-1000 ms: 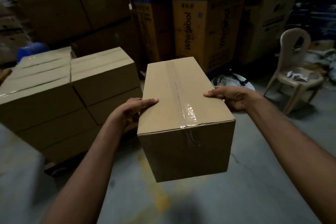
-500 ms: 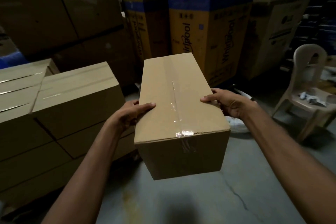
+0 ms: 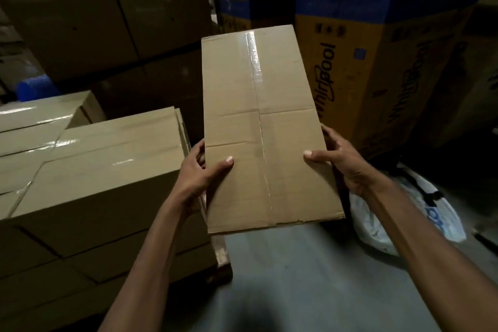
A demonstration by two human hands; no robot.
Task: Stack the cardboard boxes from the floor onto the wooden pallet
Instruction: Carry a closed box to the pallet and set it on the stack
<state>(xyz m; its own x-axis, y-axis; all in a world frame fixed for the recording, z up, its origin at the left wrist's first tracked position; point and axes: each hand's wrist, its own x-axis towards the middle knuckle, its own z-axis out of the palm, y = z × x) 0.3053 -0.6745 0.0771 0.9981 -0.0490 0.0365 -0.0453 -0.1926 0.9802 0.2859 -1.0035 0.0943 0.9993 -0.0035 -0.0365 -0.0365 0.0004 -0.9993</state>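
- Box [image 3: 258,127] held in the air in front of the person, clear of the floor [image 3: 310,277], taped top face up toward the camera.
- Left hand [image 3: 199,172] grasps the box's left side near its near end, thumb lying on the top face and fingers wrapped round the side; whether they reach underneath cannot be seen.
- Right hand [image 3: 342,162] grasps the right side at about the same level, thumb on top. Both hands sit at the near end, so the far part of the box overhangs the grip.
- Long axis runs away from the person, near end low in view, far end pointing toward the printed cartons [image 3: 377,67] behind. The tape seam follows this axis.
- Stack [image 3: 102,164] stands to the left of the box, with its top at about the height of the hands. Its nearest top box lies with its long axis across the view, roughly at right angles to the held box.
- Pallet [image 3: 222,259] shows only as a corner beneath the stack, just below the box's near left corner.
- Judgement: the placing move goes leftward; the left hand is nearer the stack. A quarter turn may be needed to match the row.
- Bag [image 3: 404,215] lies on the floor to the right, under the right forearm, apart from the likely path.
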